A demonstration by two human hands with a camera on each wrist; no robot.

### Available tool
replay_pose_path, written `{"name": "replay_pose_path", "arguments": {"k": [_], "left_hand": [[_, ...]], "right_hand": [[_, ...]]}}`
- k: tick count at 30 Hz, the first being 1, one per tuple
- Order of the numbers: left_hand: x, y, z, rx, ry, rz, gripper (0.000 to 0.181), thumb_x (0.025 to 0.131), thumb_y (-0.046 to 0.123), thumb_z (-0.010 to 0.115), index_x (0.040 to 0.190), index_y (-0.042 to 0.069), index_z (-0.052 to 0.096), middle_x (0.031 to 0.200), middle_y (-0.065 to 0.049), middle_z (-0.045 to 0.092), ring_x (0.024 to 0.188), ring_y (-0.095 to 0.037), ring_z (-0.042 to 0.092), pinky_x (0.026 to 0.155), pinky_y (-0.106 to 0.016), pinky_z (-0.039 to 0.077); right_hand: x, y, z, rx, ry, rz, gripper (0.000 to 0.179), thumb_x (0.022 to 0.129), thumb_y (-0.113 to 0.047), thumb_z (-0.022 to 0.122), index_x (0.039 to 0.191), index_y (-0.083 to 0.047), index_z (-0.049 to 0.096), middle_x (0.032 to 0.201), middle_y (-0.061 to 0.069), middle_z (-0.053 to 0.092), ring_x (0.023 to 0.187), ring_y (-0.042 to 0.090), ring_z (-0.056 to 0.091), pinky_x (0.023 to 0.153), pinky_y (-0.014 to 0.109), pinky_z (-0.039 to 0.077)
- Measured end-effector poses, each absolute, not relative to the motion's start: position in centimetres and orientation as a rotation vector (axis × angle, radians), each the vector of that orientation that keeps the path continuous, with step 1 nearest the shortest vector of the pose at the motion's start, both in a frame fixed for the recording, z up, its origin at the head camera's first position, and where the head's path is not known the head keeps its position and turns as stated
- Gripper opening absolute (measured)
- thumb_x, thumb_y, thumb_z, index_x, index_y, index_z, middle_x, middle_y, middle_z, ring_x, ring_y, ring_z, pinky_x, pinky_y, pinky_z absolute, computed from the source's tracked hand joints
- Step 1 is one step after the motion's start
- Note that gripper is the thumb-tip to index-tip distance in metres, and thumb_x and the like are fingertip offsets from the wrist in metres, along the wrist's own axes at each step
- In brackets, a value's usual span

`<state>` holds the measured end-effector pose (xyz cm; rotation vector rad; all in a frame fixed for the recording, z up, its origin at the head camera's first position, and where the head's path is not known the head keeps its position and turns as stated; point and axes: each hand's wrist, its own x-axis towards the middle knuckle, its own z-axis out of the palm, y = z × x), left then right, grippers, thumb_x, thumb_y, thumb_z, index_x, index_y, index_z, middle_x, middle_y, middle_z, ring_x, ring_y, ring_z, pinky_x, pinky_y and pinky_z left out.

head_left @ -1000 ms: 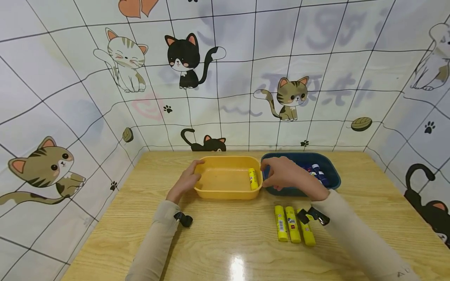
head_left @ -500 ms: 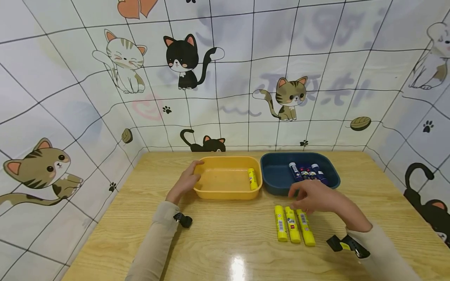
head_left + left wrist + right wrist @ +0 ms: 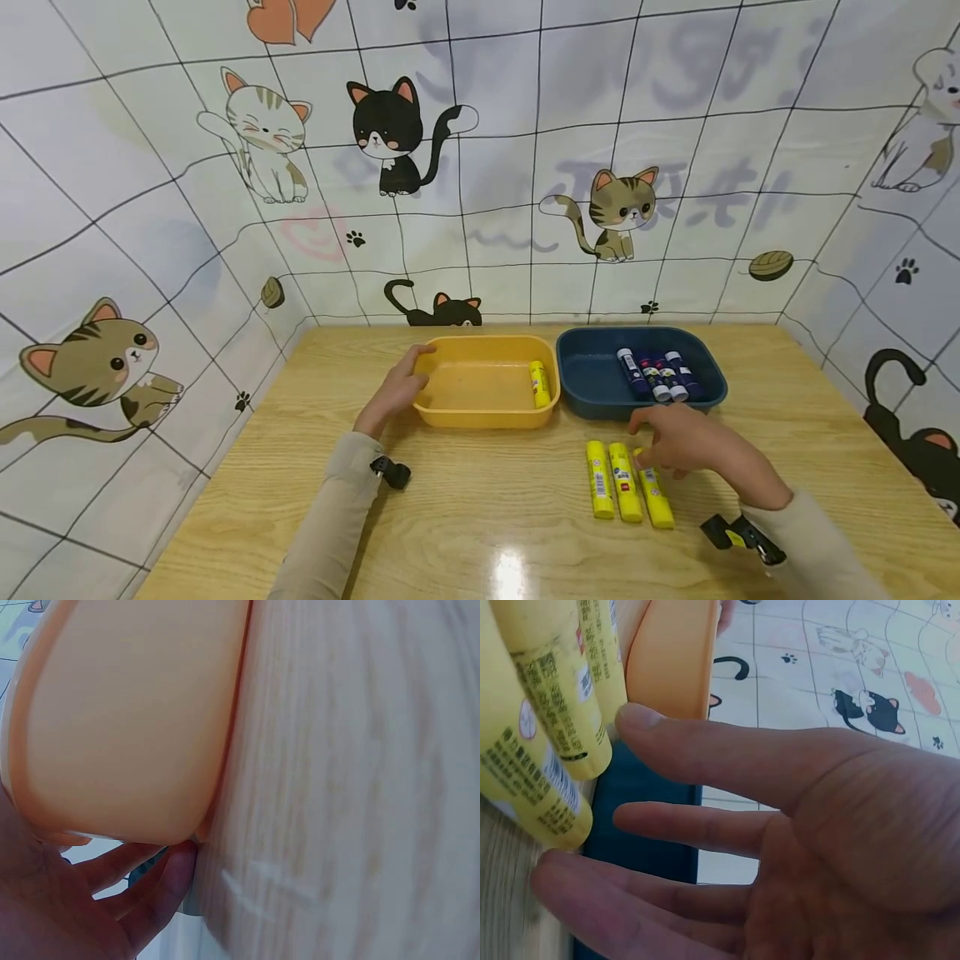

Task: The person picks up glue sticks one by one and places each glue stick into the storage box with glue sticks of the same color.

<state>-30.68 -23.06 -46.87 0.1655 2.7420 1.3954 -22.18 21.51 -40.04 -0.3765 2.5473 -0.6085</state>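
Counter (image 3: 450,517): pale wood grain; clock directions are read from its middle, 12 o'clock facing away from the person, and a bright glare lies at 6.
Sleeves (image 3: 330,504): beige, reaching in from 7 and 4 o'clock, each with a black strap (image 3: 392,472) near the cuff.
Loose sticks (image 3: 625,482): three yellow glue sticks lying side by side at 3 o'clock, labels showing.
Right hand (image 3: 686,443): over the far end of the rightmost loose stick; grip apart, thumb and fingers spread. Whether the thumb touches that stick, I cannot tell.
Left hand (image 3: 393,390): at 10 o'clock, touching the left end of the yellow tray (image 3: 480,417); grip apart, thumb and forefinger spread along that end.
Yellow tray: at 12 o'clock, with one yellow stick (image 3: 539,384) lying at its own 3 o'clock end.
Blue tray (image 3: 592,375): at 2 o'clock, just beside the yellow tray, with four dark sticks (image 3: 655,379) bunched towards its own 3 o'clock side.
Wall (image 3: 502,167): white with black grid lines and cartoon cats (image 3: 400,137).
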Motion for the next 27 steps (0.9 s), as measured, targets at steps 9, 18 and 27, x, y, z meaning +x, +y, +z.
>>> {"name": "replay_pose_path", "arguments": {"k": [9,18,27], "left_hand": [[-30.7,-23.2,-46.6,0.171,2.735,1.397,0.061,0.094,0.007,0.044,0.154,0.015,0.042,0.167,-0.014,0.035,0.146,-0.034,0.037,0.115,-0.052,0.031],[-30.9,-23.2,-46.1,0.152,2.718,1.394,0.061,0.094,0.007,0.045,0.154,0.014,0.042,0.166,-0.016,0.035,0.144,-0.036,0.039,0.113,-0.052,0.033],[-31.0,-23.4,-46.4,0.172,2.721,1.390,0.060,0.095,0.006,0.044,0.155,0.013,0.041,0.167,-0.017,0.033,0.145,-0.036,0.038,0.113,-0.052,0.033]], "right_hand": [[-22.9,22.4,-40.5,-0.365,2.385,-0.705,0.045,0.086,-0.024,0.083,0.123,-0.010,0.063,0.087,0.007,0.067,0.072,0.022,0.067,0.063,0.037,0.061],[-23.4,22.7,-40.1,-0.330,2.351,-0.711,0.049,0.084,-0.025,0.085,0.125,-0.009,0.062,0.089,0.009,0.063,0.072,0.023,0.066,0.064,0.039,0.061],[-23.2,22.5,-40.9,-0.331,2.347,-0.726,0.051,0.083,-0.020,0.085,0.126,-0.008,0.061,0.090,0.010,0.061,0.072,0.023,0.066,0.065,0.039,0.061]]}}
